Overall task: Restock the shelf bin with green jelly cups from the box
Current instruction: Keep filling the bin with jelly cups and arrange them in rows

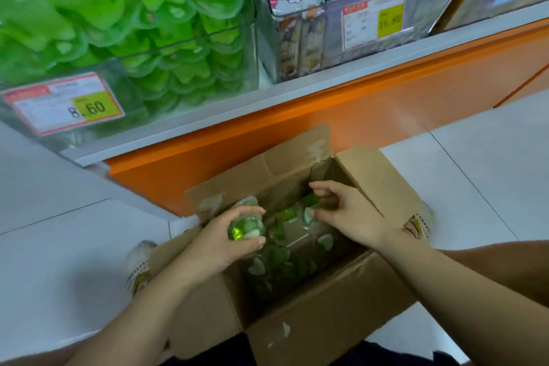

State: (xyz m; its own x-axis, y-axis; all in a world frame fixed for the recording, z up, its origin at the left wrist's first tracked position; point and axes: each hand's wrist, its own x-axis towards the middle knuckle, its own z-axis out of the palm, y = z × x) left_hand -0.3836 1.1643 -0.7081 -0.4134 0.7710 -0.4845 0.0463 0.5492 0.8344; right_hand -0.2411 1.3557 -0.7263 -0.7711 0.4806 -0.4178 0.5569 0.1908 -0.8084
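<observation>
An open cardboard box (320, 312) sits on the floor between my feet, with several green jelly cups (282, 258) lying at its bottom. My left hand (219, 246) grips a small stack of green jelly cups (245, 224) above the box's left side. My right hand (347, 214) reaches into the box's far right corner and pinches another green jelly cup (309, 208). The clear shelf bin (178, 47) at the upper left is piled high with green jelly cups behind a price tag (64, 102).
A neighbouring clear bin (356, 15) holds silver snack packets with a price label. The shelf has a grey edge (267, 101) over an orange base panel (371, 116). White floor tiles (490, 181) surround the box. My shoes (138, 264) flank it.
</observation>
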